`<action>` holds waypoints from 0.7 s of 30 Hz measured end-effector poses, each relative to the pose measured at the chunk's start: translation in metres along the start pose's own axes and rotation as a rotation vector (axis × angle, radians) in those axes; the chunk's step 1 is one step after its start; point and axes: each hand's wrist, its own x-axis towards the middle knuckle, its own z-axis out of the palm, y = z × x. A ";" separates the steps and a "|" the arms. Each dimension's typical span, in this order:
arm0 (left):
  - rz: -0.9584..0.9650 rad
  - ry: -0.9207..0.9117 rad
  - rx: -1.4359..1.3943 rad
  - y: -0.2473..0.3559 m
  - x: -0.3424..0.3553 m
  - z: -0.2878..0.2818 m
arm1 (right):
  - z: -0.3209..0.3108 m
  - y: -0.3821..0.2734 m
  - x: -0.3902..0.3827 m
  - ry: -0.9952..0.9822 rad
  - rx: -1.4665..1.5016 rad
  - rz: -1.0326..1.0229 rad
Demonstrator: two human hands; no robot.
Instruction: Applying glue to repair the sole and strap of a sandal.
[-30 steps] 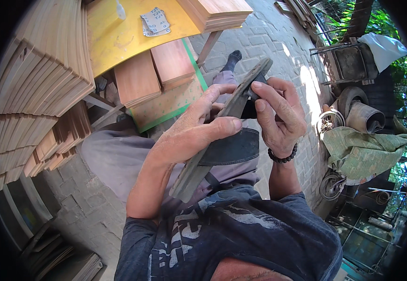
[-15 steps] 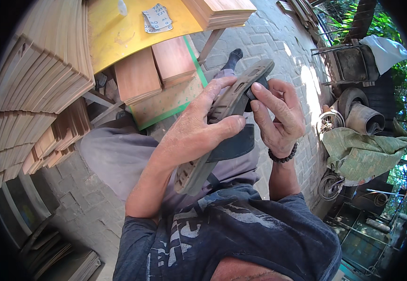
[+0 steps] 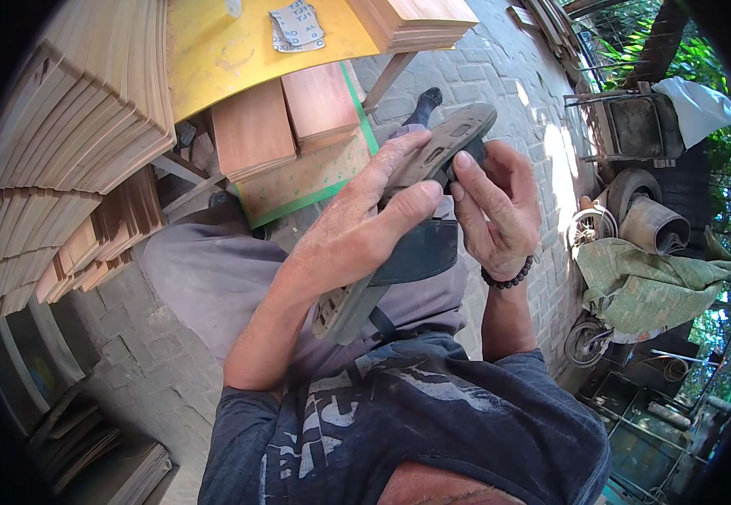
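A grey-soled slide sandal point(image 3: 458, 135) with a wide black strap point(image 3: 416, 255) is tilted above my lap, its ridged underside partly turned up. My left hand point(image 3: 353, 223) grips it round the middle, thumb near the strap and fingers along the sole. Close against the sandal's far right edge, my right hand point(image 3: 502, 198) pinches a small dark piece between thumb and forefinger. The fingers hide most of that piece, so I cannot tell its kind or whether it is part of the sandal. A dark beaded bracelet point(image 3: 509, 278) circles my right wrist.
Stacked wooden boards point(image 3: 71, 109) rise at the left. Ahead stands a yellow-topped table point(image 3: 214, 71) bearing folded sandpaper point(image 3: 296, 27), with more boards point(image 3: 252, 130) on a low shelf beneath. At the right lie a tyre point(image 3: 632, 189), a green cloth point(image 3: 648, 290) and a chair point(image 3: 635, 122).
The sandal has turned slightly in my left hand, its underside now more tilted. My right fingers stay pinched at its edge, shifted slightly. The whole view has moved a little.
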 end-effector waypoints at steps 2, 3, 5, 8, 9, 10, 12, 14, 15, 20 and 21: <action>-0.023 -0.012 -0.093 -0.003 0.003 -0.002 | -0.001 0.002 0.004 -0.004 -0.001 0.012; -0.050 -0.046 -0.150 -0.005 0.005 -0.002 | -0.002 0.002 0.005 -0.008 -0.004 0.024; -0.077 -0.080 -0.207 -0.007 0.008 -0.004 | -0.005 0.005 0.006 -0.043 -0.008 0.023; -0.119 -0.151 -0.276 -0.012 0.011 -0.003 | -0.009 0.007 0.005 -0.086 -0.016 0.027; -0.113 -0.158 -0.347 -0.015 0.011 -0.001 | -0.009 0.006 0.004 -0.096 -0.021 0.031; -0.107 -0.165 -0.419 -0.018 0.012 0.000 | -0.010 0.006 0.004 -0.095 -0.021 0.033; -0.109 -0.183 -0.435 -0.016 0.013 0.001 | -0.011 0.006 0.005 -0.094 -0.040 0.034; -0.110 -0.198 -0.451 -0.017 0.014 0.003 | -0.011 0.007 0.003 -0.083 -0.007 0.060; -0.108 -0.168 -0.450 -0.019 0.014 0.005 | -0.010 0.008 0.002 -0.073 0.027 0.084; -0.175 -0.168 -0.563 -0.016 0.014 0.001 | -0.006 0.013 0.000 -0.058 0.033 0.029; -0.172 -0.144 -0.559 -0.018 0.014 0.002 | -0.006 0.014 -0.001 -0.071 0.021 0.028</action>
